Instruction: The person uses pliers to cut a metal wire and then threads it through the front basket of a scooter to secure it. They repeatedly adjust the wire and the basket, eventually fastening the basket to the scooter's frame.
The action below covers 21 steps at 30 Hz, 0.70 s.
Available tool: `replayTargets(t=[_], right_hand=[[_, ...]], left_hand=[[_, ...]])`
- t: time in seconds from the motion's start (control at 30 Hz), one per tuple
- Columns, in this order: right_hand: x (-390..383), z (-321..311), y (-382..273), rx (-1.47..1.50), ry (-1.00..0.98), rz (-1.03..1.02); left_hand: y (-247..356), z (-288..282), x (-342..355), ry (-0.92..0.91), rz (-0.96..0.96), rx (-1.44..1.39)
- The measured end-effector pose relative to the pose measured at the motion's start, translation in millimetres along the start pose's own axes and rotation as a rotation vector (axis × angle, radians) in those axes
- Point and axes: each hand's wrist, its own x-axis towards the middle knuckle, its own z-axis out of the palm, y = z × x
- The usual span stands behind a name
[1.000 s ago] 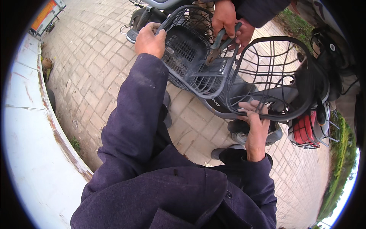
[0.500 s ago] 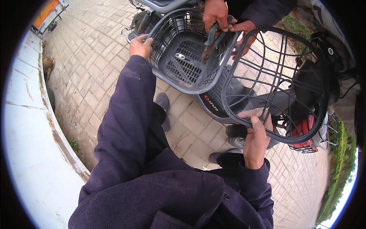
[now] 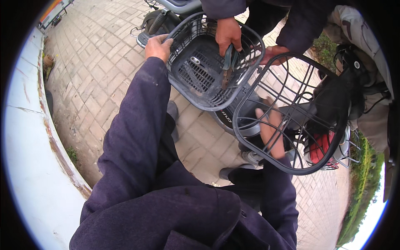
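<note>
My left hand (image 3: 158, 46) is closed on the left rim of a black plastic basket (image 3: 208, 101) with slatted sides and a grid floor. To its right is a black wire-frame lid (image 3: 310, 170), swung open beside the basket. My right hand (image 3: 271, 127) is under the lid, seen through its bars, thumb and fingers apart and slightly blurred; nothing shows in it. A co-worker's hand (image 3: 228, 35) holds pliers (image 3: 227, 68) with blue-green handles and rusty jaws inside the basket. The co-worker's other hand (image 3: 273, 54) is at the far right rim, near the lid, its fingers partly hidden.
A grey electric scooter (image 3: 237, 121) stands beneath the basket and lid. A red object (image 3: 321, 148) shows behind the lid bars. Along the left runs a white, rust-edged panel (image 3: 37, 166). Paving bricks (image 3: 104, 75) cover the ground, and the co-worker stands at the upper right.
My right hand has let go of the lid's near rim and moved under the lid. The lid and basket have shifted slightly lower in view. The co-worker's pliers now point down into the basket.
</note>
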Motion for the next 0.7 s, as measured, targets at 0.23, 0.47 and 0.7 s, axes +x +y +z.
replayTargets(t=[0.23, 0.47, 0.7], right_hand=[[42.0, 77.0, 49.3, 0.254, -0.121, -0.069], [56.4, 116.3, 57.0, 0.729, -0.303, 0.117], [57.2, 82.7, 41.1, 0.050, -0.115, 0.128]], left_hand=[[16.1, -1.3, -9.9, 0.088, 0.022, 0.066], [12.9, -7.3, -10.4, 0.043, 0.029, 0.015], [13.3, -7.3, -2.5, 0.015, -0.018, -0.050]])
